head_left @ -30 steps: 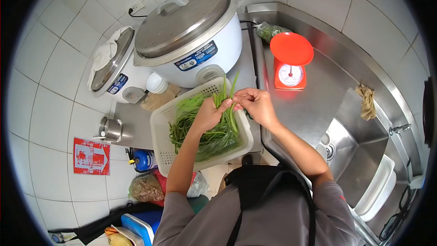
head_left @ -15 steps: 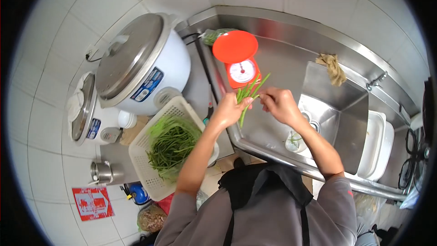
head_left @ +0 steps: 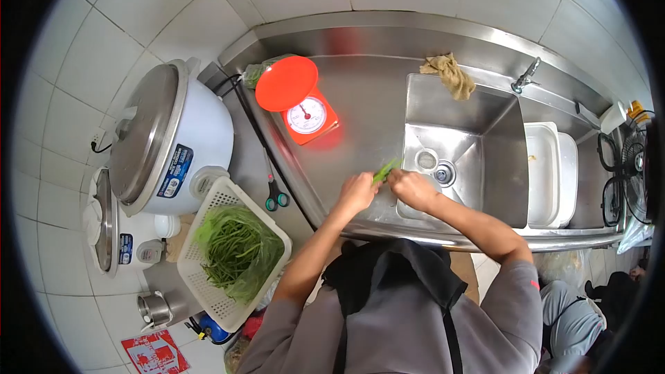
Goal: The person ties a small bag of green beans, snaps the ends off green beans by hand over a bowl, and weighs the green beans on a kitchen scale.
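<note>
A small bunch of green beans (head_left: pixel 385 169) shows between my two hands, over the front part of the steel counter. My left hand (head_left: pixel 358 192) is closed around the bunch, its wrist tilted up from the lower left. My right hand (head_left: pixel 414 189) is closed at the other side of the bunch, its fingers pinching at the beans close to the left thumb. Most of the beans' length is hidden by the hands. Left of me, a white plastic basket (head_left: pixel 278 249) holds a clear bag with a heap of long green beans (head_left: pixel 235 246).
A red kitchen scale (head_left: pixel 307 116) stands on the counter behind my hands. To the right are a steel sink (head_left: pixel 500 166), a brown cloth (head_left: pixel 450 75), a tap (head_left: pixel 526 76) and white trays (head_left: pixel 544 173). Scissors (head_left: pixel 276 197) and a large rice cooker (head_left: pixel 183 131) are at left.
The view has swung to the right, so more of the sink shows. Both hands have come lower and closer together, and less of the bean bunch sticks out between them.
</note>
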`<control>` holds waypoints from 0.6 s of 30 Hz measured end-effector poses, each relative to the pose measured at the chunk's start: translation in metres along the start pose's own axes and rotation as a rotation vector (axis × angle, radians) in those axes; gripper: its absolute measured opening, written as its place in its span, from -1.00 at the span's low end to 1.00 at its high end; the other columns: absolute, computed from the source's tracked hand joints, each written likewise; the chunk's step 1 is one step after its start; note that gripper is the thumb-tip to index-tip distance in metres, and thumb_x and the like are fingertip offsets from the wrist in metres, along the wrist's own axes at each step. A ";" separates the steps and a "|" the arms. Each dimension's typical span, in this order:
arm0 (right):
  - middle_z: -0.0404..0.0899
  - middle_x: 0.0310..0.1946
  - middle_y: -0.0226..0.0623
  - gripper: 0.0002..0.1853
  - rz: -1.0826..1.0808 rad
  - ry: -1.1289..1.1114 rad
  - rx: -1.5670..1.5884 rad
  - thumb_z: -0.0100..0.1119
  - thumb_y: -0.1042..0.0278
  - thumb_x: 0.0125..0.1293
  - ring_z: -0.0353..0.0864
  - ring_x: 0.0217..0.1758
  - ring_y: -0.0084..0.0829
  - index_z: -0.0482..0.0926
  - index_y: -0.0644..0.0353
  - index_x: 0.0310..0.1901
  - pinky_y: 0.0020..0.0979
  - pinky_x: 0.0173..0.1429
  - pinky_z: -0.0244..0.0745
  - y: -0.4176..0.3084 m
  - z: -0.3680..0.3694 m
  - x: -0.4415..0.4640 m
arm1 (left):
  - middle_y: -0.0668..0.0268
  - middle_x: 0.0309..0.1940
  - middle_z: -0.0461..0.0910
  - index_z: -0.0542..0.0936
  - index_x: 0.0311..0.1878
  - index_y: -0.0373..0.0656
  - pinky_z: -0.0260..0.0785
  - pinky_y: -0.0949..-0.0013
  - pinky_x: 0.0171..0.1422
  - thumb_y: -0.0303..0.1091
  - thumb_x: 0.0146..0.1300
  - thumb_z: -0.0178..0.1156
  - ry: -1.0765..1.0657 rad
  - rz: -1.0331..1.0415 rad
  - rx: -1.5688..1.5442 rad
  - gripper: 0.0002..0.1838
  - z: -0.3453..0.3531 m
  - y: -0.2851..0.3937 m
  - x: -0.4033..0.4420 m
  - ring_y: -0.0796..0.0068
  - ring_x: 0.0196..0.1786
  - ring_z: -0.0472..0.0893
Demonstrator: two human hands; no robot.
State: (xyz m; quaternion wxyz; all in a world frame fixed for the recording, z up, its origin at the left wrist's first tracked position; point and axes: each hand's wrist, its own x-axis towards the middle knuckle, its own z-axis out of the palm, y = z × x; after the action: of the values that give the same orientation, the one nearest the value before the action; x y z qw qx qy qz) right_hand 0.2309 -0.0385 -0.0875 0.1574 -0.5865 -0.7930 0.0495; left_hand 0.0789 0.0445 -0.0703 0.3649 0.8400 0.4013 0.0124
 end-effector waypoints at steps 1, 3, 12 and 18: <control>0.53 -0.43 -0.02 -0.89 -0.016 -0.049 -0.061 0.03 0.52 -0.02 0.61 -0.41 -0.18 0.53 0.36 -0.49 -0.34 -0.41 0.52 -0.003 0.000 -0.003 | 0.04 -0.48 0.57 0.52 -0.33 -0.26 0.37 0.09 -0.24 -0.38 0.15 0.07 0.011 0.023 0.105 -0.85 0.010 -0.003 0.000 0.04 -0.34 0.58; 0.53 -0.44 -0.02 -0.90 -0.050 -0.141 -0.183 0.03 0.52 -0.03 0.62 -0.39 -0.21 0.54 0.34 -0.51 -0.35 -0.39 0.53 -0.009 -0.001 -0.004 | -0.01 -0.43 0.58 0.52 -0.33 -0.26 0.39 0.02 -0.17 -0.45 0.10 0.01 0.037 0.072 0.320 -0.86 0.025 0.000 0.000 -0.04 -0.27 0.57; 0.51 -0.61 -0.38 -0.87 0.848 0.065 1.598 0.02 0.50 0.21 0.43 -0.63 -0.61 0.55 0.35 -0.37 -0.62 -0.57 0.32 0.010 -0.009 -0.004 | 0.32 -0.59 0.50 0.54 -0.33 -0.24 0.31 0.36 -0.42 -0.17 0.27 0.07 -0.143 -0.062 -0.617 -0.71 0.012 -0.009 0.007 0.49 -0.53 0.44; 0.50 -0.60 -0.43 -0.88 0.896 0.312 2.095 0.02 0.47 0.24 0.37 -0.67 -0.68 0.54 0.31 -0.31 -0.67 -0.59 0.27 -0.002 -0.003 -0.008 | 0.47 -0.61 0.44 0.54 -0.37 -0.24 0.18 0.55 -0.58 -0.14 0.31 0.03 0.163 0.126 -0.609 -0.67 0.027 -0.002 0.009 0.72 -0.63 0.30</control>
State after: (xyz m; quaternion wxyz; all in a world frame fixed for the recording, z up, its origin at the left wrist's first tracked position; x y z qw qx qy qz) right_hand 0.2321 -0.0471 -0.0853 0.6325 -0.3970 -0.0548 0.6629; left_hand 0.0920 0.0350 -0.0938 0.5646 0.7116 0.3544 0.2219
